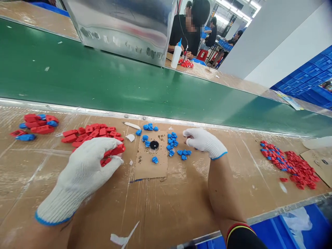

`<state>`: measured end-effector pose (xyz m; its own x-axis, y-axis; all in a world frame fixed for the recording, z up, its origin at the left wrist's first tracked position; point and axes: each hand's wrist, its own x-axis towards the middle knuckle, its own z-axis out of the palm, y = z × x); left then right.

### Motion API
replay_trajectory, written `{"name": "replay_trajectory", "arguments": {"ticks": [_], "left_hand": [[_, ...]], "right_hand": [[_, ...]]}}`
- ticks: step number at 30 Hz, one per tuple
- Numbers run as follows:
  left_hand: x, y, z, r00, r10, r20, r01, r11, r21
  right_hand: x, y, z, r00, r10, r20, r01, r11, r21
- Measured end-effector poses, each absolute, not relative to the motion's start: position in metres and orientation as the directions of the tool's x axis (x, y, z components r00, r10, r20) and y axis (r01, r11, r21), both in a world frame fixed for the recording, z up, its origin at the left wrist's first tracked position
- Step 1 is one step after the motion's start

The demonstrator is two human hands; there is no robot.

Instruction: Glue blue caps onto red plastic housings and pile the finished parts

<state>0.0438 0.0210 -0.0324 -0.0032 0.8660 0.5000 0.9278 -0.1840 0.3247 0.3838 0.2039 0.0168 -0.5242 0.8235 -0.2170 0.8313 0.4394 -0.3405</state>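
Both hands wear white knit gloves. My left hand (pixel 85 166) rests on the brown table with its fingers curled round a red plastic piece (pixel 117 150), at the near edge of a pile of red pieces (pixel 89 133). My right hand (pixel 203 141) hovers with fingers pinched together beside several small blue plastic pieces (pixel 172 141); what it pinches is hidden. Between the hands lies a cardboard pad (pixel 150 162) with a small black round fixture (pixel 154 145) on it.
A green conveyor belt (pixel 129 83) runs along the far side of the table. More red and blue pieces lie far left (pixel 37 125) and far right (pixel 290 165). A metal housing (pixel 124 27) stands over the belt. Other people sit beyond it, one near a white squeeze bottle (pixel 176 54). Blue crates (pixel 308 81) stand at the right.
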Motion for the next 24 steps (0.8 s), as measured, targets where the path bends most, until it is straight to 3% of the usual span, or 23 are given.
{"name": "replay_trajectory", "arguments": {"ticks": [6,12,19,24], "left_hand": [[0.046,0.021,-0.031,0.019,0.797,0.604,0.906,-0.269,0.327],[0.044,0.022,-0.033,0.063,0.792,0.607,0.890,-0.320,0.326],[0.049,0.022,-0.024,0.041,0.814,0.580,0.891,-0.292,0.347],[0.050,0.022,-0.023,0.060,0.800,0.597,0.885,-0.319,0.339]], "right_hand": [[0.352,0.208,-0.010,-0.541,0.836,-0.092,0.808,0.487,-0.332],[0.350,0.213,-0.028,-0.570,0.812,-0.126,0.790,0.499,-0.356],[0.367,0.218,-0.016,-0.648,0.735,-0.202,0.751,0.570,-0.335],[0.354,0.214,-0.020,-0.604,0.790,-0.101,0.775,0.553,-0.306]]}}
